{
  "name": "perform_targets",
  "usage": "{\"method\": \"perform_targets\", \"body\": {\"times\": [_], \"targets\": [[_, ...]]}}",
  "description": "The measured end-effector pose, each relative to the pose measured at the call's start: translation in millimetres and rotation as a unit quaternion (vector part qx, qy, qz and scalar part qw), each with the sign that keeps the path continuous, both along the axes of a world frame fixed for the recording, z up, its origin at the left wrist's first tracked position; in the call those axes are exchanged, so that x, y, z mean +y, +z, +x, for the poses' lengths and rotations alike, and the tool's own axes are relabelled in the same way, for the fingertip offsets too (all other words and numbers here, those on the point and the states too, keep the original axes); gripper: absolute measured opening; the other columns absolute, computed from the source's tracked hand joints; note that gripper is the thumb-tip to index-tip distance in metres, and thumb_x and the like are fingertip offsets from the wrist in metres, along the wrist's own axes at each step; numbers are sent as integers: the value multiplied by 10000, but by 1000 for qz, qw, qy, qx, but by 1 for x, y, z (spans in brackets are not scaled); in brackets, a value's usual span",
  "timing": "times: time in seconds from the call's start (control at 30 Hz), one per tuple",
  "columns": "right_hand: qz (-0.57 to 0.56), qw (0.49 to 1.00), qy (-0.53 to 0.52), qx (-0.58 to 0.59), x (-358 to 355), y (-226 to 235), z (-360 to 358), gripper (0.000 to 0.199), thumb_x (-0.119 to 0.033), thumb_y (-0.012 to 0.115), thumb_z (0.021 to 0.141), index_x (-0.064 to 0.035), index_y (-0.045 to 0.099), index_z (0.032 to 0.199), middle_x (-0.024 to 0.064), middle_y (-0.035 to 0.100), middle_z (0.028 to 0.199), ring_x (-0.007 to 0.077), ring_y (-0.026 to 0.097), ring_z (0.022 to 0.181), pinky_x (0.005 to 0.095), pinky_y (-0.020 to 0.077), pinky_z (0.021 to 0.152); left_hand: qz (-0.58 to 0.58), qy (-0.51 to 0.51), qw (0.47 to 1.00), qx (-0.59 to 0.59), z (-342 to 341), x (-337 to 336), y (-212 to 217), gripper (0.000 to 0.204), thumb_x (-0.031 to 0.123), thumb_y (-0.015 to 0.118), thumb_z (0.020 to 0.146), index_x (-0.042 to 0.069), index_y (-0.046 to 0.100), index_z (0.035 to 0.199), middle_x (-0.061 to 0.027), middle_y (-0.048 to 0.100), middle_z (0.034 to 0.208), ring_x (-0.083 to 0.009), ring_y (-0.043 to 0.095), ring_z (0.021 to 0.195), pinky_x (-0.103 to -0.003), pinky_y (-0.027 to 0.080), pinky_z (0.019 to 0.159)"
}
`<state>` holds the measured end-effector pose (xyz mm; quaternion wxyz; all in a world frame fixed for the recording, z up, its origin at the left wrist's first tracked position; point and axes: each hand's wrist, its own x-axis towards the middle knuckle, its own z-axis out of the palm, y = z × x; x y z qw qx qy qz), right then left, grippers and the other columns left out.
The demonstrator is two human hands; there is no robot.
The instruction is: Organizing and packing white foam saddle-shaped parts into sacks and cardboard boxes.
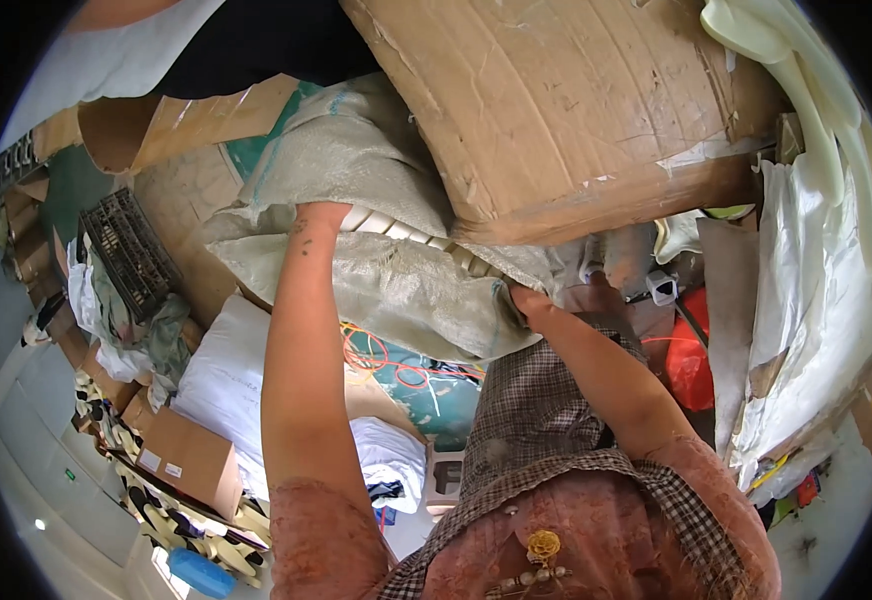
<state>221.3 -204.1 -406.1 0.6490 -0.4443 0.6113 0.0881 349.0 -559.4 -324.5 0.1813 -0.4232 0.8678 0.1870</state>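
A pale woven sack [366,275] lies in front of me, its mouth gaping from left to right. Inside the opening shows a row of off-white, flat-edged pieces [396,230] packed side by side; their kind is hard to make out. My left hand [326,212] reaches into the sack at the left end of this row, with its fingers hidden under the upper fold. At the right end of the mouth, my right hand [528,300] is against the sack's edge, and its fingers are tucked out of sight in the fabric.
A large, creased cardboard box [596,110] rests just beyond the sack at the right. Left are a dark plastic crate [128,250], a white stuffed bag [226,365] and a smaller carton [188,460]. Orange cord [366,350] lies below the sack. White sheeting [791,330] hangs at right.
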Motion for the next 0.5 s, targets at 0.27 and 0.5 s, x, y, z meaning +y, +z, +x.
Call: {"method": "perform_targets", "body": {"times": [0.27, 0.5], "targets": [[143, 722, -643, -214, 58, -93, 11, 818, -534, 645, 730, -158, 313, 1376, 63, 399, 1360, 223, 432, 1174, 353, 351, 977, -44, -61, 996, -41, -81, -27, -11, 625, 471, 449, 856, 130, 341, 1368, -100, 291, 1430, -266, 243, 1325, -383, 182, 1091], [218, 571, -782, -120, 23, -78, 20, 693, -352, 810, 606, -156, 520, 1203, 47, 593, 1105, 233, 558, 968, 369, 449, 852, -4, -66, 995, -76, -79, -11, 15, 521, 445, 497, 822, 115, 527, 1223, -126, 461, 1308, -313, 409, 1215, -416, 306, 1026]]}}
